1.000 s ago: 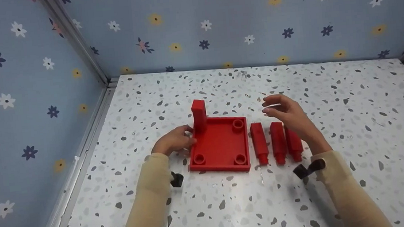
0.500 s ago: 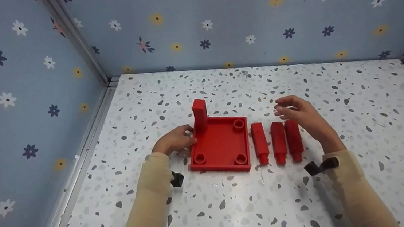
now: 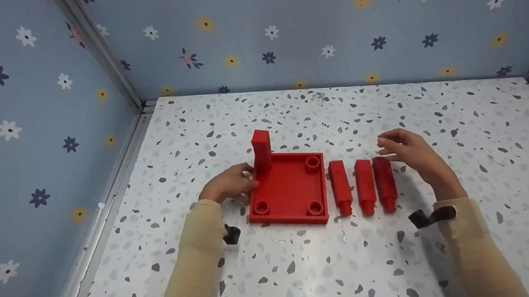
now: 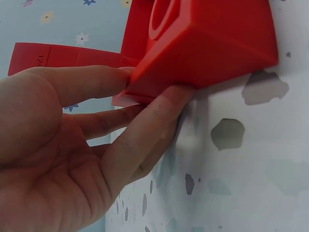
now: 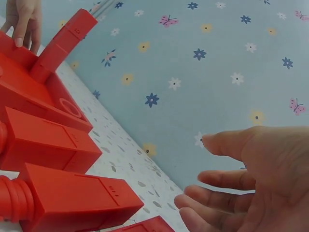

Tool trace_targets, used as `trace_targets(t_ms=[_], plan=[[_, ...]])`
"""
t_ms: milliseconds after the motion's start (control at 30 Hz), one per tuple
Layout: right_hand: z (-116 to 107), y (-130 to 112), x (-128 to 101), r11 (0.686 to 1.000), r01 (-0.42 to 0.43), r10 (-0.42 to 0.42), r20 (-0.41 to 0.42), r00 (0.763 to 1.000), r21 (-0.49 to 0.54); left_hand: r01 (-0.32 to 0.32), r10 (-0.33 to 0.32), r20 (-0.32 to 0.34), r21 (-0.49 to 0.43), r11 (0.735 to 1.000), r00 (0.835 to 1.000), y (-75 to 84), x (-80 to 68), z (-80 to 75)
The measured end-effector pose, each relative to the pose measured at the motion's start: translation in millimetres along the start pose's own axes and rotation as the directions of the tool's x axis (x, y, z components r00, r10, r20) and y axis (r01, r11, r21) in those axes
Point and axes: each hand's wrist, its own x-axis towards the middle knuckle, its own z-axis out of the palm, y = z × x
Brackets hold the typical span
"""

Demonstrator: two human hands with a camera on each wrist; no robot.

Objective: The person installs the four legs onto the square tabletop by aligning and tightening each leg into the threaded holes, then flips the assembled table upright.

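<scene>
A red square tabletop (image 3: 292,189) with a raised rim lies on the table, round sockets showing in three corners. In its far left corner one red leg (image 3: 261,151) stands upright. My left hand (image 3: 230,184) pinches the left rim; the left wrist view has the thumb (image 4: 104,82) on the rim and fingers against its outer side. Three more red legs lie side by side to the right: a near one (image 3: 340,187), a middle one (image 3: 365,186) and an outer one (image 3: 385,184), threaded ends toward me. My right hand (image 3: 413,151), fingers loosely bent and holding nothing, hovers beside the outer leg's far end.
The speckled white table (image 3: 313,273) carries all the parts. A blue flowered wall (image 3: 307,30) rises behind it, and another flowered panel (image 3: 47,177) with a metal edge strip bounds the left side.
My right hand has moved rightward and slightly nearer, from above the loose legs to beside the outer one, which it partly covered before. The left hand and tabletop have stayed put.
</scene>
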Motion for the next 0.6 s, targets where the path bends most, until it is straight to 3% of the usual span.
trace_targets(t_ms=[267, 600], plan=[[-9.5, 7.9, -1.5, 0.993, -0.111, 0.111, -0.011, 0.994, -0.031, -0.009, 0.009, -0.002, 0.021, 1.000, 1.000, 0.4, 0.1, 0.6], [-11.9, 17.1, 0.7, 0.976, -0.207, 0.211, 0.075, 0.975, -0.061, -0.008, 0.007, 0.004, 0.027, 1.000, 1.000, -1.2, 0.4, 0.0]])
